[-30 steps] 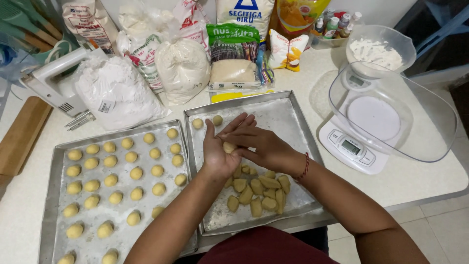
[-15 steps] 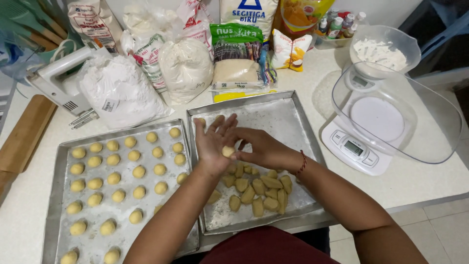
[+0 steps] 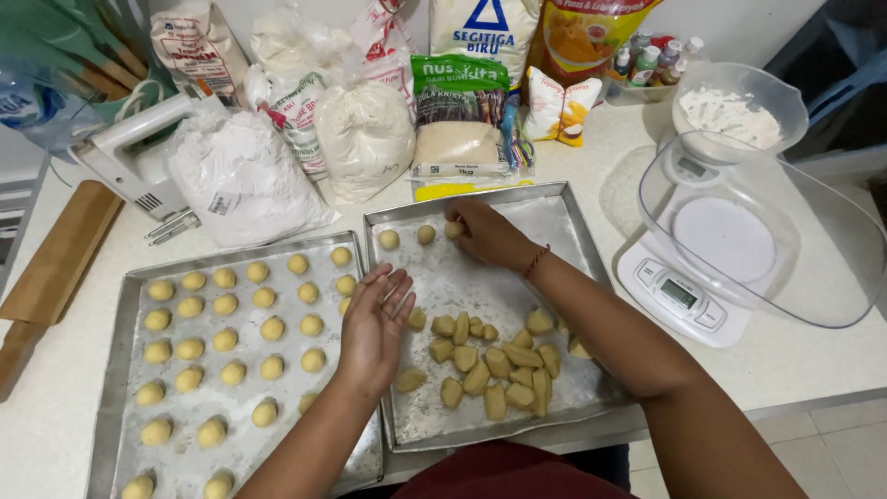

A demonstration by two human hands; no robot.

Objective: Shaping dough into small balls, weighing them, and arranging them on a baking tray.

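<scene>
Head view, steeply down, close.

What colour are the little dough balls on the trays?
Pale yellow dough balls, clearest in the head view on the silver left tray.

White smooth countertop (image 3: 813,370). Two grey metal baking trays (image 3: 573,231) side by side at front centre. Right of trays: white digital kitchen scale (image 3: 679,296) under clear plastic bowl. Behind trays: row of flour and sugar bags (image 3: 360,139). Left of trays: wooden rolling pin (image 3: 51,273), white hand mixer (image 3: 129,152).

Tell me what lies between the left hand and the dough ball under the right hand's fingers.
Head view: only bare floured tray lies between left hand and dough ball.
</scene>
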